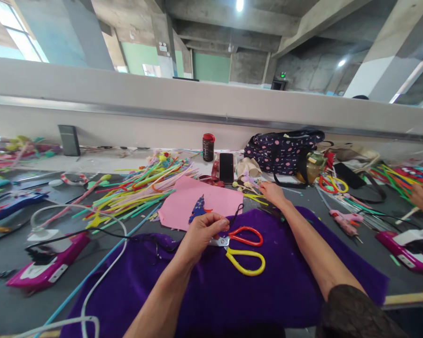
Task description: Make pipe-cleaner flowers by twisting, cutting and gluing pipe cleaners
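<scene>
Dark sleeve (356,311) | right hand (272,193) outstretched, fingers unclear | left hand (203,230) over scissors (224,241), fingers pressed together

Craft workshop, concrete beams (207,14), workbench (7,263), scissors (227,241), glue gun (343,220)

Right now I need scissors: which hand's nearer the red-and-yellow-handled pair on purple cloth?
Left: left hand at the scissors, blade end; right hand farther, beyond the handles.

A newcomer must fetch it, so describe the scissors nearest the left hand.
Find the large purple cloth spread across the foreground. On it, partly hidden by the person's left hand, lie scissors with one red and one yellow handle loop. Unlike the similarly coloured pair beside the glass jar, these rest on the cloth.
</scene>
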The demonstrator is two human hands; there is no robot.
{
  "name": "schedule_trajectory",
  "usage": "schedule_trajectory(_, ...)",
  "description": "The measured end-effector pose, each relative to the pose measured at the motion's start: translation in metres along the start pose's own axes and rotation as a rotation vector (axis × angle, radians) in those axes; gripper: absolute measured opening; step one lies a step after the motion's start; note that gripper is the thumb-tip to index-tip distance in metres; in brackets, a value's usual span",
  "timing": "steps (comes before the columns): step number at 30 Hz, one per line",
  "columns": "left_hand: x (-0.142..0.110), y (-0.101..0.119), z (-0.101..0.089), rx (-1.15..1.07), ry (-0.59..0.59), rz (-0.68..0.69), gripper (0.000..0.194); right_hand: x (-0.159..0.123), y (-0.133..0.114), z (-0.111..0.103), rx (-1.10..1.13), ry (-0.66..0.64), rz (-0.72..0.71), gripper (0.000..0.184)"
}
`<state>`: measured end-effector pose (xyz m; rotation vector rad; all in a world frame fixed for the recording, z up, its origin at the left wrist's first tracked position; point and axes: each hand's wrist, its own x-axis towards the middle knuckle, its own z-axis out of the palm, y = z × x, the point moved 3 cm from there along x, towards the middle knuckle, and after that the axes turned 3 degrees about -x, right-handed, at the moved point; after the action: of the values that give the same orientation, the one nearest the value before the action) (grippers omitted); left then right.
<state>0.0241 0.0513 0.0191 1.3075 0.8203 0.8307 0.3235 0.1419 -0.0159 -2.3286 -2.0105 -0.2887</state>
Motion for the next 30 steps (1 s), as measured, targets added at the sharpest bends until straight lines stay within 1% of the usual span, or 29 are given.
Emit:
schedule_trajectory(4,0.0,-0.001,0.0,0.003,-0.009,0.005,0.027,0.014,-0.01,0.003,-0.007,-0.068,-0.028,0.032)
schedule_trajectory(8,0.001,-0.003,-0.002,0.008,0.001,-0.008,0.028,0.027,-0.022,0.007,-0.036,-0.124,-0.027,0.031)
schedule_trajectory(14,0.0,-0.004,-0.002,0.002,-0.017,-0.016,0.028,0.037,-0.032,0.007,-0.083,-0.135,-0.039,0.031)
schedule_trajectory(18,-0.001,-0.001,-0.001,-0.001,-0.014,-0.008,0.028,0.032,-0.026,-0.004,-0.112,-0.114,-0.049,0.029)
schedule_trajectory(26,-0.003,0.001,0.0,-0.018,-0.007,-0.004,0.027,0.017,-0.002,-0.038,-0.171,-0.002,-0.003,0.035)
schedule_trajectory(30,-0.003,0.001,0.0,-0.014,-0.008,-0.005,0.027,0.009,0.001,-0.041,-0.178,0.005,0.006,0.036)
